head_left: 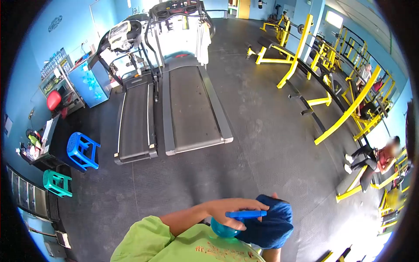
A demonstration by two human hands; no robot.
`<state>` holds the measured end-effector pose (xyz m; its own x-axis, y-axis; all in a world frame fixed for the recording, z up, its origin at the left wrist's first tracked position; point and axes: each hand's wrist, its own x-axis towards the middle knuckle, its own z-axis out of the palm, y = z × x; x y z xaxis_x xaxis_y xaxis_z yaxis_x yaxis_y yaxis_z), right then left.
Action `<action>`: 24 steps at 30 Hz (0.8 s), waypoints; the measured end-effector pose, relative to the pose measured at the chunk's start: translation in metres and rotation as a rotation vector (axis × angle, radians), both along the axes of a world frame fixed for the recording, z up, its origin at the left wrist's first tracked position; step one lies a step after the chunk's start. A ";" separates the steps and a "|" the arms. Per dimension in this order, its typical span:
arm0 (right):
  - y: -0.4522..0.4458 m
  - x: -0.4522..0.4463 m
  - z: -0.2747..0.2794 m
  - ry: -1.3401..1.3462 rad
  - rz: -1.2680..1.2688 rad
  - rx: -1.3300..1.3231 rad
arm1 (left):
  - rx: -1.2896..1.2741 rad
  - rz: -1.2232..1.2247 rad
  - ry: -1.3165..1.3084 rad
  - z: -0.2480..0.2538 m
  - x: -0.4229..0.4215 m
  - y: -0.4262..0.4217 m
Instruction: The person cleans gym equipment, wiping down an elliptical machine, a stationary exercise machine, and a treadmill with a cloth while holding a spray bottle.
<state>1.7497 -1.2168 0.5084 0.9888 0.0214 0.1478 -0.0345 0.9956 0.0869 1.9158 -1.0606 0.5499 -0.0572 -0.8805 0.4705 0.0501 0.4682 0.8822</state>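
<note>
Close in front of my body, my left hand [227, 208] is wrapped round the top of a spray bottle with a blue spray head [245, 214] and a round teal body [224, 228]. The nozzle points right, over a dark blue cloth [273, 222]. That cloth is draped over my right hand [275, 195], which supports it from below. Only a fingertip beyond the cloth's far edge and the wrist below it show; the other fingers are hidden.
Two treadmills, a wide one [194, 105] and a narrower one [137, 115], stand ahead. Blue [83, 150] and green stools [57, 183] are at left. Yellow-framed gym equipment [349, 111] lines the right, where a person [384, 157] sits. Black matting [257, 148] covers the floor.
</note>
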 end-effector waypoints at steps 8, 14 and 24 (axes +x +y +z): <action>-0.180 0.107 -0.071 0.341 -0.382 -0.374 | 0.469 0.367 0.335 -0.023 0.103 -0.098; -0.301 0.244 0.055 0.085 -0.517 -0.691 | 0.530 0.804 0.128 -0.007 0.197 -0.169; -0.438 0.442 -0.076 0.084 -0.389 -1.098 | 0.459 0.884 0.144 -0.075 0.378 -0.316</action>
